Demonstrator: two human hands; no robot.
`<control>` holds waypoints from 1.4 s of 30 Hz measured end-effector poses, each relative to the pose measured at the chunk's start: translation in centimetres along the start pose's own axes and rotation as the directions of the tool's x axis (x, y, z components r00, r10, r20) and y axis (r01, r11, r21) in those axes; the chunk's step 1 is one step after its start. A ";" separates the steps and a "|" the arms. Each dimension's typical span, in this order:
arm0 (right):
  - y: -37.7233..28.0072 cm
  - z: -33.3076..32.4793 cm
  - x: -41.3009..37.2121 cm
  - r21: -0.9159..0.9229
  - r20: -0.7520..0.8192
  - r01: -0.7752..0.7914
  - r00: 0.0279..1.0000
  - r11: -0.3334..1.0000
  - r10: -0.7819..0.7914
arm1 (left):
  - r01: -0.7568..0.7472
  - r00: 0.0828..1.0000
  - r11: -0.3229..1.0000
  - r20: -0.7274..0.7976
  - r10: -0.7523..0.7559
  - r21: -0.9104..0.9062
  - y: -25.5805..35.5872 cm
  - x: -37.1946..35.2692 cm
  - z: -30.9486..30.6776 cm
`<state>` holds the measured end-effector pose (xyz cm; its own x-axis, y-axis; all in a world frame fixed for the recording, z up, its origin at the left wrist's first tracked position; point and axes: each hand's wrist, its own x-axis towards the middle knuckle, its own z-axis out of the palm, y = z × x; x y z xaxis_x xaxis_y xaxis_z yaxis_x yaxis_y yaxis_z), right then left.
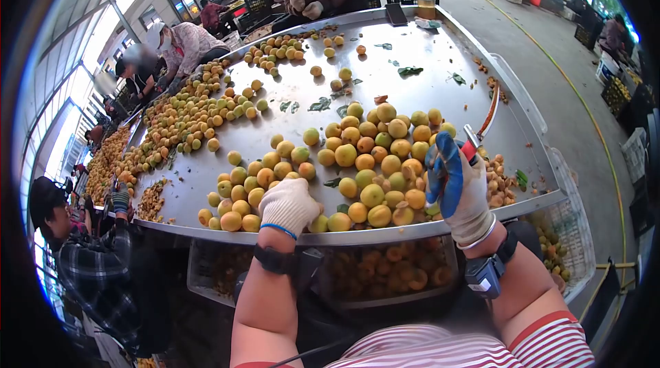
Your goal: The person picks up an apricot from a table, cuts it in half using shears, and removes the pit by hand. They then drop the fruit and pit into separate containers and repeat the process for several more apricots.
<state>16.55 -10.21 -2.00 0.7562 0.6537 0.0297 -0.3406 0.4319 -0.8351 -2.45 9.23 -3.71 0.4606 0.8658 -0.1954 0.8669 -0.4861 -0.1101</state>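
Note:
My left hand (289,206), in a white knit glove, is curled closed at the table's front edge among yellow-orange apricots (372,195). Its fingertips point down and away, so what they hold, if anything, is hidden. One apricot (317,223) lies right beside its fingers. My right hand (459,192), gloved in white with blue-coated fingers, is raised at the right of the pile. It is closed around a red-handled tool (470,150) with a metal collar and a curved, brownish upper part. Halved apricot pieces (500,186) lie just right of this hand.
The metal table (481,79) has a raised rim and scattered leaves (410,71). Below its front edge sits a crate (385,272) of fruit; another crate (577,230) stands at the right. A jar (425,0) is at the far end. Other people (103,265) work along the left side.

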 end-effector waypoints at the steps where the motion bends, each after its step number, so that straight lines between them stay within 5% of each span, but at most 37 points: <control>1: 0.1 0.0 0.1 0.019 0.001 -0.014 1.000 1.000 0.014 | 0.019 1.000 1.000 0.012 -0.019 0.018 0.0 0.6 0.3; 5: 0.8 0.0 0.1 0.009 0.064 -0.123 0.990 0.992 0.123 | -0.012 1.000 0.999 0.005 0.012 -0.036 0.1 0.3 -0.8; 7: 1.3 -0.1 -0.2 -0.048 0.112 -0.206 0.971 0.977 0.210 | -0.088 0.996 0.893 -0.032 0.082 -0.441 1.0 -2.3 -4.2; 8: 1.6 0.1 -0.3 -0.125 0.120 -0.264 0.953 0.956 0.279 | -0.190 0.981 0.652 -0.112 0.161 -0.734 0.7 -2.5 -3.3; 9: 1.9 0.3 -0.4 -0.202 0.122 -0.320 0.930 0.926 0.348 | -0.195 0.979 0.650 -0.112 0.168 -0.734 1.0 -2.9 -3.2; 11: 2.4 1.0 -0.9 -0.321 0.183 -0.321 0.902 0.891 0.391 | -0.326 0.903 0.163 -0.256 0.345 -0.931 2.1 -4.4 -3.7; 14: 1.0 1.0 -1.5 -0.252 0.177 -0.518 0.806 0.817 0.565 | -0.475 0.784 -0.031 -0.439 0.438 -0.879 3.7 -5.7 -3.4; 15: 2.3 -0.4 -1.4 -0.339 0.371 -0.273 0.841 0.900 0.395 | -0.480 0.778 -0.040 -0.446 0.443 -0.876 4.0 -5.7 -3.3; 16: 2.5 -0.8 -1.4 -0.369 0.563 -0.004 0.795 0.930 0.227 | -0.643 0.709 0.052 -0.569 0.417 -0.764 4.4 -5.7 -3.3; 17: 2.5 -1.0 -1.3 -0.371 0.560 0.003 0.799 0.928 0.222 | -0.773 0.617 0.149 -0.676 0.403 -0.617 4.9 -5.8 -3.5; 19: 2.2 -0.8 -1.2 -0.371 0.484 -0.168 0.805 0.913 0.344 | -0.813 0.580 0.217 -0.710 0.400 -0.541 5.4 -6.5 -3.9; 20: 2.6 -1.0 -1.4 -0.367 0.636 0.259 0.770 0.893 0.038 | -0.812 0.582 0.255 -0.708 0.399 -0.524 5.5 -6.6 -3.7; 21: 2.3 -0.9 -1.4 -0.367 0.637 0.261 0.770 0.893 0.037 | -0.810 0.587 0.295 -0.706 0.396 -0.508 5.5 -6.7 -3.7; 23: 0.4 1.0 -1.4 -0.343 0.340 -0.248 0.867 0.906 0.365 | -0.819 0.574 0.288 -0.718 0.394 -0.497 5.2 -6.5 -3.7; 25: 0.1 1.5 -1.6 -0.233 0.345 -0.252 0.881 0.939 0.322 | -0.824 0.556 0.119 -0.749 0.361 -0.554 4.5 -5.9 -3.4; 27: -0.7 1.8 -2.2 -0.224 0.334 -0.087 0.929 0.971 0.160 | -0.810 0.561 0.058 -0.744 0.363 -0.583 4.1 -6.3 -3.7; 29: -2.3 2.0 -3.1 -0.188 0.385 -0.133 0.902 0.973 0.198 | -0.710 0.635 -0.074 -0.682 0.363 -0.700 4.1 -6.8 -4.0; 31: -2.4 1.4 -3.5 -0.228 0.550 -0.072 0.813 0.971 0.190 | -0.689 0.654 -0.063 -0.657 0.374 -0.722 3.9 -6.7 -3.8; 33: -2.4 1.5 -3.5 -0.284 0.547 0.005 0.822 0.959 0.158 | -0.668 0.669 -0.055 -0.631 0.392 -0.743 3.8 -6.6 -3.8; 35: -2.7 1.5 -3.5 -0.407 0.546 0.102 0.824 0.908 0.152 | -0.778 0.588 0.075 -0.681 0.437 -0.624 3.8 -6.5 -4.0; 37: -2.8 1.7 -3.5 -0.353 0.541 0.094 0.832 0.931 0.121 | -0.796 0.564 0.074 -0.692 0.451 -0.600 3.9 -6.4 -4.0; 42: -1.9 1.1 -3.2 -0.576 0.555 0.367 0.832 0.731 0.020 | -0.828 0.524 0.079 -0.716 0.462 -0.555 4.1 -6.7 -4.1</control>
<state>14.21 -12.43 0.11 0.3123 0.8969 0.3131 0.3501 0.1977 -0.9156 -1.22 1.97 1.14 0.7781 0.3138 0.5441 -0.2071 -0.6896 0.6939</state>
